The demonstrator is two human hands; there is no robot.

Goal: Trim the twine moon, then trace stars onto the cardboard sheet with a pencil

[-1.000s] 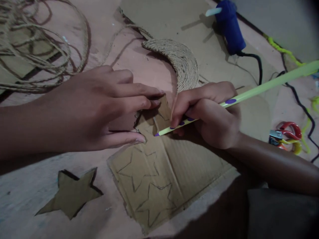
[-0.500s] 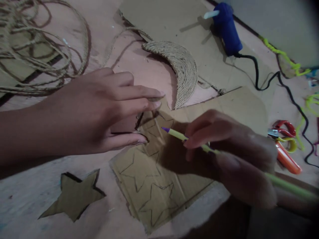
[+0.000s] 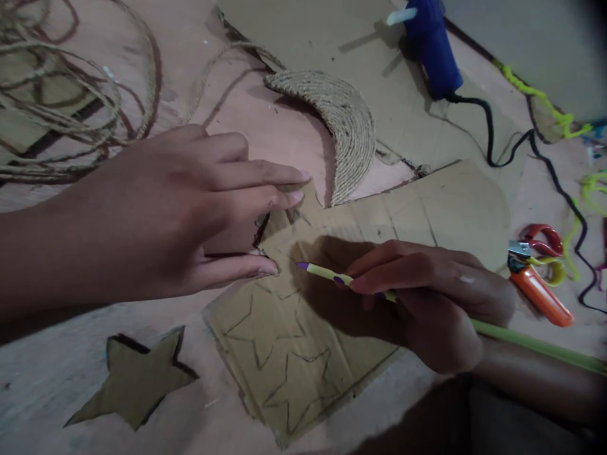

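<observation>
My left hand (image 3: 190, 208) lies flat with spread fingers, pressing a small cardboard star template (image 3: 277, 221) onto a brown cardboard sheet (image 3: 417, 202). Pencil outlines of stars (image 3: 265, 328) are drawn on the sheet's near part. My right hand (image 3: 427, 297) grips a long green pencil with purple dots (image 3: 327, 273); its tip points left, just right of my left thumb. The pencil's far end runs off toward the lower right.
A cut-out cardboard star (image 3: 135, 379) lies at the lower left. A twine-wrapped crescent (image 3: 341, 120) sits behind the sheet, loose twine (image 3: 61, 107) at far left. A blue glue gun (image 3: 434, 47) with black cord is at the back; an orange cutter (image 3: 540, 294) and red scissors (image 3: 543, 237) at right.
My right hand has swung the pencil from pointing up-right to lying low, pulled back toward me; the tip left the template's right edge. My left hand stayed pressed in place.
</observation>
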